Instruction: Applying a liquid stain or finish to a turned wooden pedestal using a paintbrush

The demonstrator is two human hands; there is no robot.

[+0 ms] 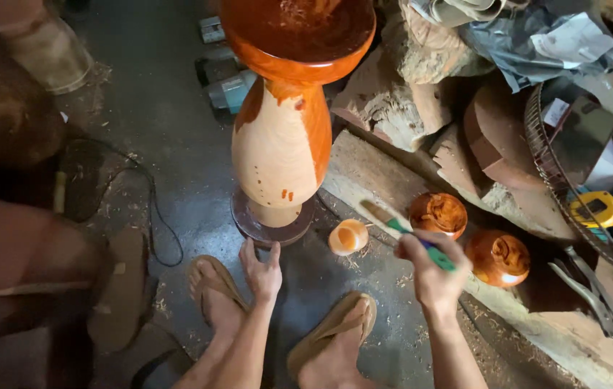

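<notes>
While the right hand (432, 277) grips a green-handled brush (407, 232), left hand (261, 270) open, touching the wooden vase's base (272, 225).

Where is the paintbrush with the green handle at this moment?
In the head view, the flat paintbrush with the green handle is in the right hand, right of the tall wooden vase, its bristles between two small round wooden pots.
</notes>
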